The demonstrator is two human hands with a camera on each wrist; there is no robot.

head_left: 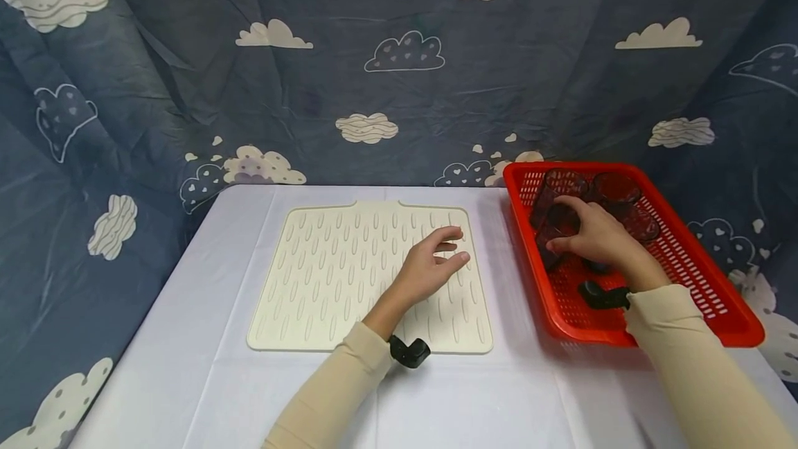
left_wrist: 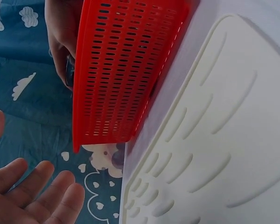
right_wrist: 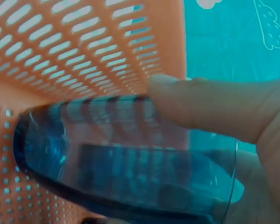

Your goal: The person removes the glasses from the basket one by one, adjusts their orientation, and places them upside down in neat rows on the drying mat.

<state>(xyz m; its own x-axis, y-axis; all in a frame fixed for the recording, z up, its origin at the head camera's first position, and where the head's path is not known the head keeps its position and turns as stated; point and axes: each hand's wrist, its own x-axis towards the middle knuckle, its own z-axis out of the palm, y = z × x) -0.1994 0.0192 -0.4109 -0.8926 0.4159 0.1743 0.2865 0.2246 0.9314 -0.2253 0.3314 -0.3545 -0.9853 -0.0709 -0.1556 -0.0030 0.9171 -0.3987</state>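
Observation:
My right hand [head_left: 600, 233] is inside the red basket [head_left: 569, 312] and grips a dark, see-through drinking glass [right_wrist: 107, 154] near its rim. In the right wrist view the thumb [right_wrist: 200, 100] presses on the side of the glass, which stands close to the basket's slotted wall. Several similar glasses, such as one dark glass [head_left: 615, 189], are grouped at the back of the basket. Over the right part of a cream ridged mat [head_left: 324, 276], my left hand [head_left: 430, 265] hangs with relaxed, spread fingers [left_wrist: 32, 186] and holds nothing.
The basket stands on the right of a table with a white cloth [head_left: 187, 380], and the mat lies flat in the middle. Behind the table hangs a dark blue cloud-patterned cloth [head_left: 349, 19]. A gap of white cloth separates mat and basket.

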